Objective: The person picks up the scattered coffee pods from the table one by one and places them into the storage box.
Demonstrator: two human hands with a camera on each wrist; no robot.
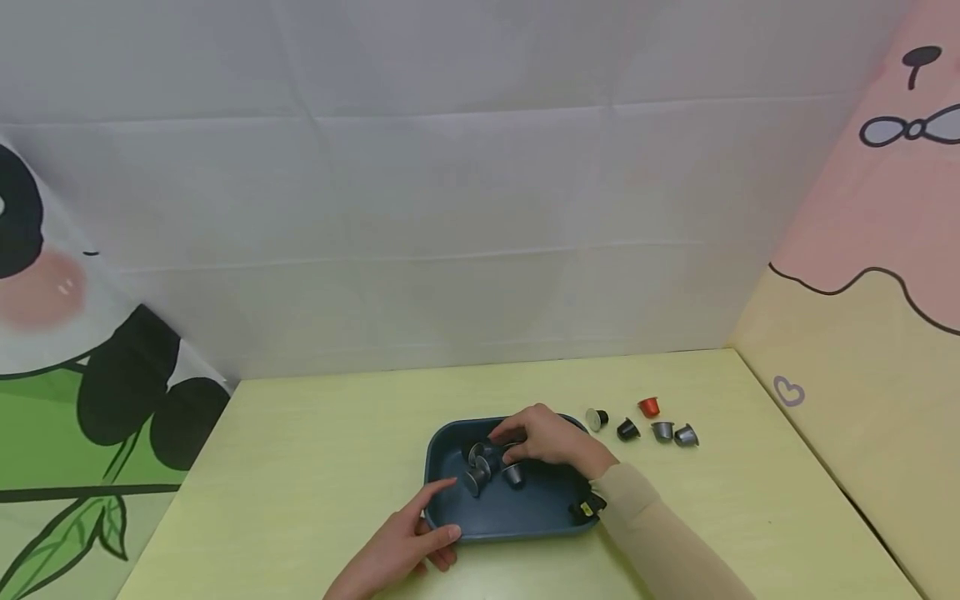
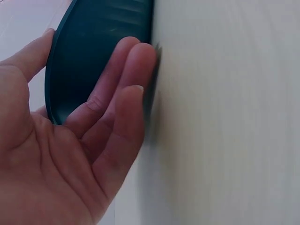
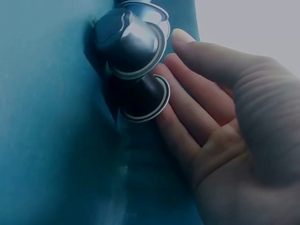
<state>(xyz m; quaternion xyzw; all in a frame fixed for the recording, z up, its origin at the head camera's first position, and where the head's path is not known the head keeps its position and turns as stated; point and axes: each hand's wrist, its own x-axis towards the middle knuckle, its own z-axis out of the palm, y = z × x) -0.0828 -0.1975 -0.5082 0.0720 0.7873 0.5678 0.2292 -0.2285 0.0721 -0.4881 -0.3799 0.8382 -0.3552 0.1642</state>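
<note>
Several pods [image 1: 477,481] lay in a blue tray [image 1: 517,521].
Left hand [image 1: 408,537], fingers apart, touched its near-left corner; right hand [image 1: 551,437], thumb and fingers parted, was beside the pods; yellow wrist mark [image 1: 587,508] too small to read.

Behind the table [image 1: 300,467] we see a pale grey-white sheet [image 1: 450,183], marked by long horizontal fold creases and fainter upright ones. Left of the table we have a printed panel [image 1: 45,425] bearing a white cartoon face with a pink cheek, large black rounded shapes, a green band and, lower down, green leaves. Right of the table we find another panel [image 1: 855,350], pink above a wavy black line and creamy yellow beneath, with a bow drawn high and a small purple heart [image 1: 789,391] near the table's edge. The table's top is pale yellow-green, softly lit.
</note>
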